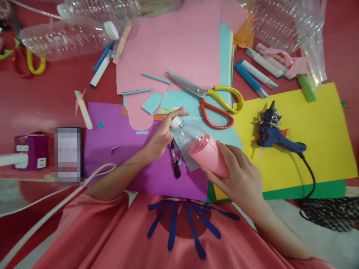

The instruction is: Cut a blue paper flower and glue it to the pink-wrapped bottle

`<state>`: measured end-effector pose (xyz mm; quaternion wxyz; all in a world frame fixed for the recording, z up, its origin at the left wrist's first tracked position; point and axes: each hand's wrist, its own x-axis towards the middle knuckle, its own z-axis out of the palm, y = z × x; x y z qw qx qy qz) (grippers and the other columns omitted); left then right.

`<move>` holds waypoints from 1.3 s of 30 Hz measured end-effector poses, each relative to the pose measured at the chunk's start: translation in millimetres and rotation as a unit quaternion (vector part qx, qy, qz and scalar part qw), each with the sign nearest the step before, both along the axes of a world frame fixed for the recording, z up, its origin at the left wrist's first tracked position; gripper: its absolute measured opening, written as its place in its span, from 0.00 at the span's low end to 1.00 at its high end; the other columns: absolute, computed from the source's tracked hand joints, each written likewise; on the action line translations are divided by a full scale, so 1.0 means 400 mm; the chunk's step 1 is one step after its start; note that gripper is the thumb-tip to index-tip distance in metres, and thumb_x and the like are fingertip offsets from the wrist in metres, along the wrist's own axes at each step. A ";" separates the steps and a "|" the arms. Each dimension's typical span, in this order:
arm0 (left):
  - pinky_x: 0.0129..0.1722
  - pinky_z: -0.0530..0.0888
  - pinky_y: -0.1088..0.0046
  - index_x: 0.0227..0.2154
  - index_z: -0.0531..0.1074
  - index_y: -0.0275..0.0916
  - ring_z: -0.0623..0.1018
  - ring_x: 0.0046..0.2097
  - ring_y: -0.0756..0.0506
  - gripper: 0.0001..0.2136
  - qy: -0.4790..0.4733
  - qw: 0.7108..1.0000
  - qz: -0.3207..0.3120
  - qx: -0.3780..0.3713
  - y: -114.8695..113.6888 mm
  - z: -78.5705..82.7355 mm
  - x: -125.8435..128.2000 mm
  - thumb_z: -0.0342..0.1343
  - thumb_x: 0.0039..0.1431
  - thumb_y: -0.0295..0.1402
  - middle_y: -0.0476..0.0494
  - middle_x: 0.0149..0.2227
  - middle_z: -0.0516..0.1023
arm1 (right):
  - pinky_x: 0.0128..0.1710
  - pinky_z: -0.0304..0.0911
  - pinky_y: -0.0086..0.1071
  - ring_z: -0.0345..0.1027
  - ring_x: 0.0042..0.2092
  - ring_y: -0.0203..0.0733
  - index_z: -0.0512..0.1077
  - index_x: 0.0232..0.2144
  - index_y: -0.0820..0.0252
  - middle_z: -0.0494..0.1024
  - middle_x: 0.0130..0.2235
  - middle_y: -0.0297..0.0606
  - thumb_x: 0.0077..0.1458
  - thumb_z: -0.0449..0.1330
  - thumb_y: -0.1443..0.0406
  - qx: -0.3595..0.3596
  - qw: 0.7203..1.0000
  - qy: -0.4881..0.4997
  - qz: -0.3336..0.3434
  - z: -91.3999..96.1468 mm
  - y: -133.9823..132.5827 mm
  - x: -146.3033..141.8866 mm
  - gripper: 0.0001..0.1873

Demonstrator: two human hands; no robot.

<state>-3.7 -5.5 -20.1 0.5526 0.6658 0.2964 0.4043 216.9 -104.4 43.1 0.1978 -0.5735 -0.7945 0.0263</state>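
Note:
My right hand [242, 172] is wrapped around the lower part of a clear plastic bottle [186, 133], where pink paper [210, 155] covers its side. The bottle is tilted, its white cap [176, 122] pointing up and left. Beside the cap is my left hand [161, 140], fingers stretched and thumb apart; whether it touches the cap I cannot tell. A black marker [175, 160] lies just below the bottle on purple paper [112, 123]. Scissors [200, 91] with one yellow and one red handle rest partly spread on light blue paper beyond the bottle.
A blue glue gun [276, 138] with a black cord lies on yellow paper [322, 123]. Large clear bottles [70, 39] occupy the back left. Several markers [251, 79] lie at the back right. A phone [69, 155] and a purple power socket [30, 151] with white cables are at left.

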 end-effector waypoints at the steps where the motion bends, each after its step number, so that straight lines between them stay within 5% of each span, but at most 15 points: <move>1: 0.71 0.52 0.51 0.61 0.62 0.50 0.54 0.72 0.35 0.35 0.002 1.000 0.004 -0.002 -0.001 0.000 0.002 0.36 0.60 0.65 0.44 0.64 0.66 | 0.33 0.73 0.38 0.75 0.37 0.49 0.62 0.58 0.63 0.78 0.39 0.47 0.62 0.57 0.53 -0.001 1.000 0.002 -0.001 0.000 0.000 0.000 0.28; 8: 0.70 0.55 0.49 0.65 0.58 0.49 0.57 0.71 0.34 0.35 0.023 0.999 0.024 0.022 -0.003 0.011 0.003 0.39 0.62 0.62 0.43 0.69 0.60 | 0.32 0.73 0.39 0.76 0.38 0.51 0.61 0.59 0.66 0.78 0.41 0.51 0.62 0.54 0.50 -0.024 1.000 -0.013 0.013 0.003 0.007 0.006 0.32; 14: 0.59 0.70 0.53 0.59 0.64 0.48 0.73 0.61 0.37 0.23 0.022 0.995 0.092 -0.035 0.004 0.028 0.002 0.51 0.64 0.50 0.40 0.60 0.71 | 0.38 0.74 0.43 0.76 0.42 0.52 0.63 0.59 0.64 0.79 0.44 0.51 0.64 0.53 0.54 -0.014 0.996 -0.035 0.081 0.033 0.065 0.056 0.27; 18: 0.50 0.75 0.59 0.56 0.64 0.48 0.77 0.51 0.41 0.23 0.020 0.990 0.128 -0.050 0.018 0.017 -0.001 0.58 0.60 0.48 0.42 0.49 0.77 | 0.47 0.72 0.54 0.74 0.50 0.59 0.64 0.61 0.59 0.78 0.51 0.53 0.63 0.54 0.58 -0.024 0.988 -0.066 0.135 0.059 0.162 0.111 0.26; 23: 0.52 0.74 0.58 0.61 0.57 0.53 0.77 0.50 0.42 0.32 0.031 0.989 0.141 -0.036 0.027 0.001 -0.003 0.62 0.56 0.48 0.46 0.46 0.76 | 0.62 0.57 0.63 0.69 0.59 0.58 0.69 0.60 0.58 0.78 0.54 0.49 0.60 0.53 0.62 -0.029 0.979 -0.044 0.196 0.079 0.336 0.138 0.26; 26: 0.50 0.76 0.58 0.63 0.49 0.66 0.77 0.51 0.42 0.38 0.016 0.988 0.154 -0.021 0.028 -0.001 -0.004 0.64 0.54 0.47 0.48 0.51 0.72 | 0.60 0.51 0.64 0.64 0.61 0.55 0.68 0.59 0.67 0.76 0.57 0.45 0.61 0.35 0.58 -0.030 0.964 -0.106 0.242 0.084 0.438 0.121 0.35; 29: 0.50 0.77 0.56 0.62 0.51 0.69 0.78 0.48 0.43 0.37 0.026 0.986 0.163 -0.010 0.031 -0.003 -0.006 0.65 0.53 0.47 0.47 0.54 0.69 | 0.54 0.52 0.62 0.59 0.62 0.56 0.69 0.55 0.72 0.76 0.56 0.45 0.53 0.23 0.54 -0.008 0.950 -0.156 0.271 0.085 0.513 0.091 0.47; 34: 0.51 0.76 0.54 0.61 0.56 0.64 0.78 0.44 0.44 0.33 0.033 0.983 0.178 -0.011 0.042 -0.010 -0.011 0.64 0.54 0.49 0.45 0.52 0.70 | 0.50 0.53 0.61 0.55 0.63 0.62 0.76 0.38 0.70 0.65 0.63 0.47 0.48 0.22 0.53 -0.001 0.952 -0.141 0.270 0.080 0.566 0.034 0.46; 37: 0.52 0.74 0.51 0.64 0.51 0.66 0.77 0.51 0.39 0.35 0.030 0.974 0.224 -0.026 0.051 -0.006 -0.016 0.61 0.56 0.52 0.44 0.58 0.66 | 0.53 0.53 0.59 0.50 0.66 0.67 0.69 0.53 0.78 0.55 0.68 0.58 0.55 0.28 0.50 0.012 0.975 -0.106 0.195 0.075 0.546 0.004 0.45; 39: 0.54 0.72 0.50 0.64 0.48 0.67 0.74 0.57 0.34 0.36 0.027 0.970 0.239 -0.031 0.057 -0.002 -0.021 0.60 0.57 0.52 0.43 0.62 0.62 | 0.56 0.56 0.56 0.52 0.66 0.66 0.58 0.63 0.80 0.58 0.67 0.61 0.62 0.37 0.52 -0.004 0.982 -0.093 0.165 0.073 0.508 -0.009 0.40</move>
